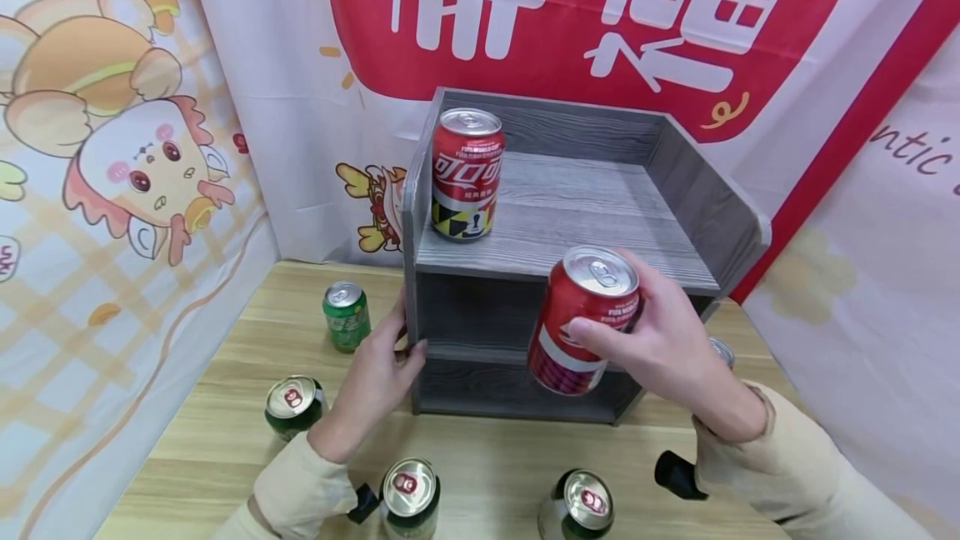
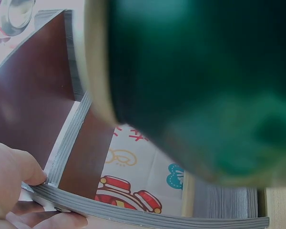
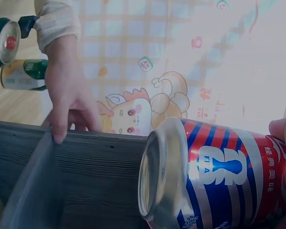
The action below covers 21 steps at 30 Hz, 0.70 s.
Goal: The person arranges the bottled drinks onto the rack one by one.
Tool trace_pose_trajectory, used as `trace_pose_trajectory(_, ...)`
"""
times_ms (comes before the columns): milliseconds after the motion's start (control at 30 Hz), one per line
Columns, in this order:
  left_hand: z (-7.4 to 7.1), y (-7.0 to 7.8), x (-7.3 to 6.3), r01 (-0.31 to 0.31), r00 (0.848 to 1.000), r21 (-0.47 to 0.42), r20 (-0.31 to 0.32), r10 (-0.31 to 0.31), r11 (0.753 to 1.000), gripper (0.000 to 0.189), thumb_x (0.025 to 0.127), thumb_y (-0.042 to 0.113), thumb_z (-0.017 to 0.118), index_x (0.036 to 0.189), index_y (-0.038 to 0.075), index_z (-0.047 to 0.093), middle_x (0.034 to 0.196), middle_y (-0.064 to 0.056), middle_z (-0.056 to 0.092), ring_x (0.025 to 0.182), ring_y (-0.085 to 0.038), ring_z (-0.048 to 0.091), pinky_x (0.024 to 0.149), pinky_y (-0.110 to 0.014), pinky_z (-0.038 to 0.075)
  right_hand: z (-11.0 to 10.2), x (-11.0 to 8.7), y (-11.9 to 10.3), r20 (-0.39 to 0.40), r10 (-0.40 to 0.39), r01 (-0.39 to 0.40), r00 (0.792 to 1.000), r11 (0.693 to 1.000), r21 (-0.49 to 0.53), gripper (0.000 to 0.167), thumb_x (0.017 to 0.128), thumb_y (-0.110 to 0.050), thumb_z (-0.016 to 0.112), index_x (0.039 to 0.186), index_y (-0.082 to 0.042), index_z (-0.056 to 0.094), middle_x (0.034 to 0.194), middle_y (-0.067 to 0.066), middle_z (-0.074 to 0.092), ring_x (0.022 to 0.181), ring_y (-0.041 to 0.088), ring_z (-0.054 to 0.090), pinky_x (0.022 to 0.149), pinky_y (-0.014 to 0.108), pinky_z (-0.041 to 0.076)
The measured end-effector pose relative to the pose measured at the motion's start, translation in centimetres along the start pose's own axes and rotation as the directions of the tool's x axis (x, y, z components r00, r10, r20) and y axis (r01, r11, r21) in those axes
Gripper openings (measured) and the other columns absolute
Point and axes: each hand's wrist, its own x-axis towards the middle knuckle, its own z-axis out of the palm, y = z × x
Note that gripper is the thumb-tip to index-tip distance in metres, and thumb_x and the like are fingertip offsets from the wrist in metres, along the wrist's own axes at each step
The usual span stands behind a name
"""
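Observation:
My right hand holds a red cola can upright but slightly tilted, in front of the grey wooden shelf. In the right wrist view the held can shows blue, white and red stripes near its base. My left hand grips the front edge of the shelf's left side panel, thumb at the edge and fingers on the outer side. Another red cola can stands on the shelf's top board at the left, close to the side panel.
A green can stands on the wooden table left of the shelf. Dark green cans with gold lids stand nearer: one can by my left wrist, another can and a third can in front. Behind my right wrist a can lid shows.

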Motion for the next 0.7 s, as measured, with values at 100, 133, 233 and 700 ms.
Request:
trace_pose_trajectory(100,0.1,0.0,0.0,0.003,1.0,0.0,0.004,-0.003,1.0,0.08,0.093,0.003,0.061,0.158,0.019,0.017,0.153,-0.017,0.041,0.13,-0.035,0.053,0.083,-0.034,0.062,-0.3,0.5,-0.2,-0.007,0.014,-0.014,1.0,1.0,-0.008,0.045,0.084,-0.016,0.074,0.125,-0.01,0.058,0.111,0.005,0.069,0.096,0.013,0.065,0.081,0.024,0.059)
trace_pose_trajectory(133,0.1,0.0,0.0,0.003,1.0,0.001,0.006,-0.003,1.0,0.08,0.093,0.003,0.06,0.158,0.02,0.016,0.153,-0.017,0.041,0.13,-0.035,0.052,0.084,-0.034,0.062,-0.3,0.7,-0.3,-0.009,0.018,-0.019,1.0,1.0,-0.014,0.045,0.084,-0.016,0.074,0.125,-0.01,0.058,0.111,0.004,0.069,0.096,0.014,0.064,0.081,0.024,0.059)
trace_pose_trajectory(233,0.1,0.0,0.0,0.006,1.0,0.001,0.015,-0.006,1.0,0.081,0.094,0.003,0.06,0.159,0.022,0.015,0.155,-0.016,0.039,0.131,-0.034,0.052,0.085,-0.033,0.061,-0.7,1.2,-0.5,-0.004,0.025,-0.025,1.0,1.0,-0.015,0.045,0.085,-0.018,0.073,0.125,-0.01,0.056,0.112,0.003,0.068,0.097,0.016,0.064,0.081,0.025,0.06)
trace_pose_trajectory(700,0.2,-0.4,0.2,-0.027,1.0,-0.025,0.015,0.027,0.999,0.084,0.094,0.002,0.059,0.158,0.027,0.013,0.155,-0.015,0.038,0.131,-0.034,0.052,0.085,-0.032,0.061,-2.4,4.0,-1.7,-0.052,0.047,-0.052,0.998,0.993,-0.101,0.053,0.087,-0.03,0.07,0.133,-0.013,0.05,0.125,0.006,0.061,0.107,0.019,0.058,0.081,0.016,0.056)
